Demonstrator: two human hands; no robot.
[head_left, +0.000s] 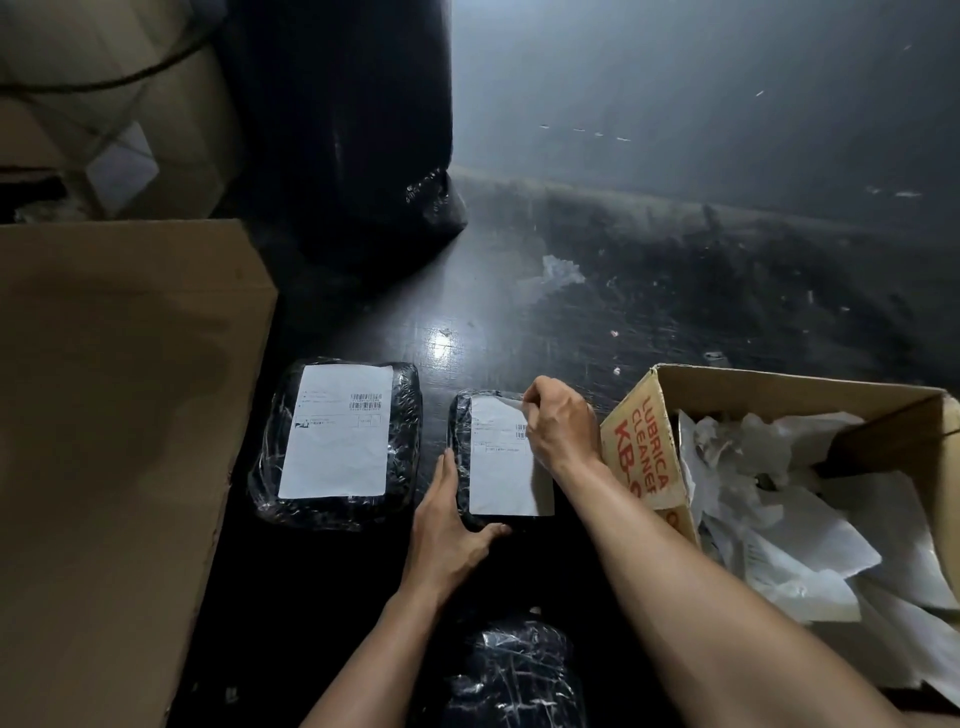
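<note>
A small black wrapped parcel (462, 415) lies on the dark floor with a white shipping label (500, 467) on top. My left hand (445, 525) rests flat against the parcel's left edge, fingers straight and thumb along its near edge. My right hand (558, 422) is curled over the label's far right corner and pinches a thin white strip there. A larger black wrapped parcel (405, 415) with its own white label (337, 431) lies to the left. A third black wrapped parcel (511, 670) sits near me between my forearms.
A big closed cardboard box (114, 415) fills the left side. An open cardboard box (644, 447) with red lettering, at right, holds crumpled white paper (779, 519). A tall black plastic bag (353, 156) stands at the back. Scraps litter the dark floor (675, 291).
</note>
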